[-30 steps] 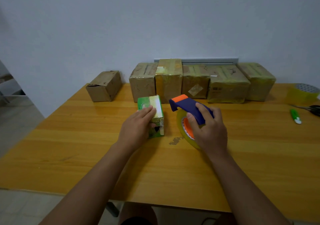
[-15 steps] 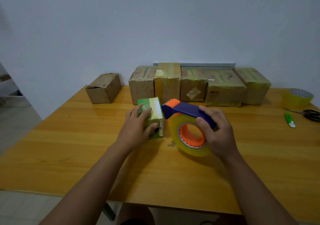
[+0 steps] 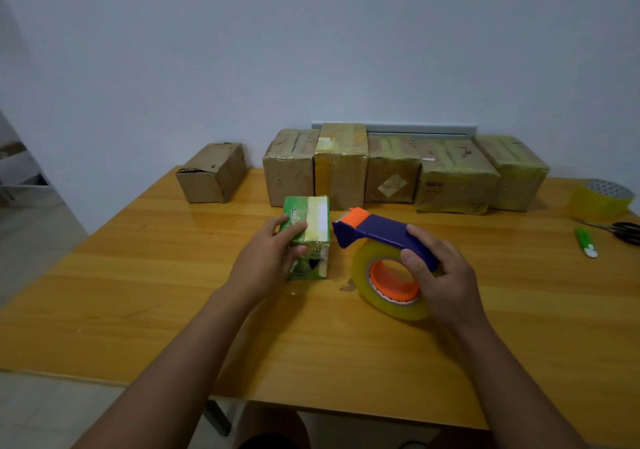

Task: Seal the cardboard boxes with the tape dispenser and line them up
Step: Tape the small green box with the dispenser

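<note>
At frame centre, your right hand has tipped the gripped tape dispenser upright beside the green box your left hand clasps, ready for taping.

Both forearms are extended forward; the left hand is curled in a grip, the right hand likewise clasped.

A small green box stands upright at mid-counter, with a pale tape strip along its top and down its near face. Just to its right, apart from it, a blue tape dispenser with an orange nose and orange hub carries a yellowish tape roll. Five taped brown boxes sit side by side along the wall, and one plain brown box lies separately to their left.
</note>
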`<state>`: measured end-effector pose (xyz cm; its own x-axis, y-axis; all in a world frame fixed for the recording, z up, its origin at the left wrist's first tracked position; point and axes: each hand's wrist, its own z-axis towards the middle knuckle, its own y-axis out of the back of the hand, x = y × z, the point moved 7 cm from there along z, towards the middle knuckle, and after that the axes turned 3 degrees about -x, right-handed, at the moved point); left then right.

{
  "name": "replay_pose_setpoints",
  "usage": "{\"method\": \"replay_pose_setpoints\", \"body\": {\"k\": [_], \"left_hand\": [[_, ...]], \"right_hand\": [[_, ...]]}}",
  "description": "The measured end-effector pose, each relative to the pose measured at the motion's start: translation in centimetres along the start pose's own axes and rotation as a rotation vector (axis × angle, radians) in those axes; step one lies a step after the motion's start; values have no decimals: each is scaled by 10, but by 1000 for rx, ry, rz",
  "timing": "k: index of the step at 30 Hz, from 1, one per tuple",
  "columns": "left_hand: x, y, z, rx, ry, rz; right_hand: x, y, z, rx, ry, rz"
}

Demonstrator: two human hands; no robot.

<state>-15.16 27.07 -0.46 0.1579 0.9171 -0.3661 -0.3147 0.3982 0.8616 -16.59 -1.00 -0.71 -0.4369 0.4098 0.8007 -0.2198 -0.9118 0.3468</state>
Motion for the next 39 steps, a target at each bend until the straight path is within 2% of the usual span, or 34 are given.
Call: {"method": "replay_pose_setpoints", "body": {"k": [5,9,12,14,17,19,21,26,32,39], "left_hand": [[-6,1,-3,64,47,-70],[-22,31,-7,-147,107,-263],[-30,43,-8,-159,211,-551],[-29,39,-9,-76,342,-783],[-35,21,-16,229,577,-1092],[-44,12,-23,395,641,-1208],[-52,10,-26,452,661,-1308],[-58,13,-22,394,667,-1514],[-54,16,-22,475,645,-1555],[-56,21,-25,450,609,-1617]], "right_hand": [[0,0,-1,-17,-61,100],[7,2,-1,-24,-68,198],[17,7,-1,-39,-48,317],[25,10,1,-47,-25,404],[31,13,6,-39,-9,464],[34,12,8,-29,-7,479],[36,10,9,-18,-2,490],[43,7,10,13,4,511],[49,4,10,35,34,522],[45,-2,9,54,11,523]]}}
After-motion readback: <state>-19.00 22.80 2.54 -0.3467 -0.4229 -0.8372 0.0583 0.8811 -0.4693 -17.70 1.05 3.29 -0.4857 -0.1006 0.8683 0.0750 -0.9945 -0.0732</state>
